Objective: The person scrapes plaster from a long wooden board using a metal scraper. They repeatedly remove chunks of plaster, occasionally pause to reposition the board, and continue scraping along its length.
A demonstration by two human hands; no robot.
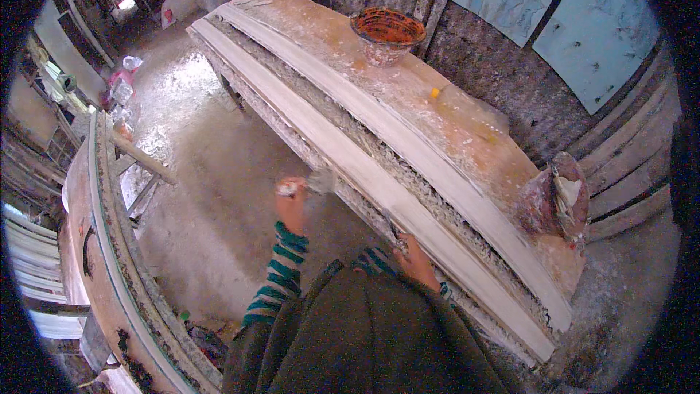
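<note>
Two long white plaster mouldings (pixel 328 125) lie side by side along a bench, with a rough, crumb-filled gap (pixel 350 138) between them. My left hand (pixel 290 201) is raised off the near side of the bench, closed around a scraper (pixel 321 180) with a broad greyish blade; motion blurs both. Against the near moulding's edge, my right hand (pixel 417 259) grips a narrow dark tool (pixel 392 225), its exact kind unclear. Part of that hand's fingers is turned away from view. Striped green and grey sleeves cover both forearms.
An orange-stained basin (pixel 386 33) stands on the bench's far side. A plaster-caked bowl (pixel 558 201) lies tipped at the right end, near a small yellow piece (pixel 435 93). Another long bench (pixel 98 248) runs along the left. Corrugated wall (pixel 496 66) borders the far side.
</note>
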